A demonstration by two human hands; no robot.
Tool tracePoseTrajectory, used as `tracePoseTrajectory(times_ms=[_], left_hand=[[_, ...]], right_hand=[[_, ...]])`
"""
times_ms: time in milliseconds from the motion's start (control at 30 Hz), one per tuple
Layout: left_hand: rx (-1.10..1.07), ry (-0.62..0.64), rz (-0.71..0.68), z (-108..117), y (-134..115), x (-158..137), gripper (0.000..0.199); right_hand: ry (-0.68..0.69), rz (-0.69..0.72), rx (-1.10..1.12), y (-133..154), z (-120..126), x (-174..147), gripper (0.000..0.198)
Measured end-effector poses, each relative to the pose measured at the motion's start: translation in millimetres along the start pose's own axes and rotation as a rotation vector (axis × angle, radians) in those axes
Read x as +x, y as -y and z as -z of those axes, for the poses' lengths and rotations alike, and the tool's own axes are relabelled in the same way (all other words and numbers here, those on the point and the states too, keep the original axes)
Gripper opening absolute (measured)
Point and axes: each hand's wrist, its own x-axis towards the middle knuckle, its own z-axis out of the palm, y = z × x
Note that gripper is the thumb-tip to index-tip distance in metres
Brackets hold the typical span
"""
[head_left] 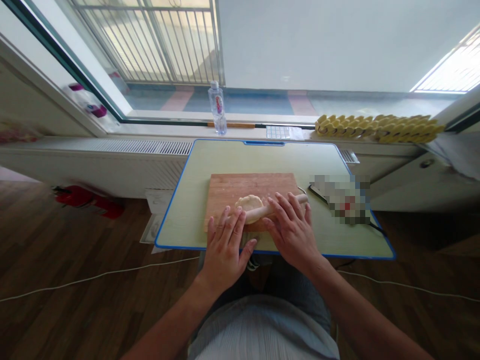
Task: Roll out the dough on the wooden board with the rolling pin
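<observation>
A wooden rolling pin (258,214) lies slantwise across a flat round of pale dough (249,202) on a wooden cutting board (232,183). My left hand (226,245) rests on the pin's left part, fingers stretched out and thumb apart, covering that end. Over the right part lies my right hand (294,227), its fingers also extended rather than wrapped round the wood. The pin's right tip shows beyond these fingers. The dough's near edge is partly hidden by the pin.
Under the board is a pale green, blue-edged folding table (180,210). A blurred-out item (343,200) lies at its right. On the windowsill stand a clear bottle (218,110) and a yellow bumpy object (378,127). A red fire extinguisher (88,199) and white cables (123,271) are on the floor.
</observation>
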Motion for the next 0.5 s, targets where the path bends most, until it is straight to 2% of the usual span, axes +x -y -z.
tracePoseTrajectory(times_ms=[500], left_hand=[[-0.021,-0.045,-0.024,-5.3,-3.6,-11.9,0.076]], right_hand=[[-0.004,0.011,-0.003,-4.1,2.4,-10.2,0.051]])
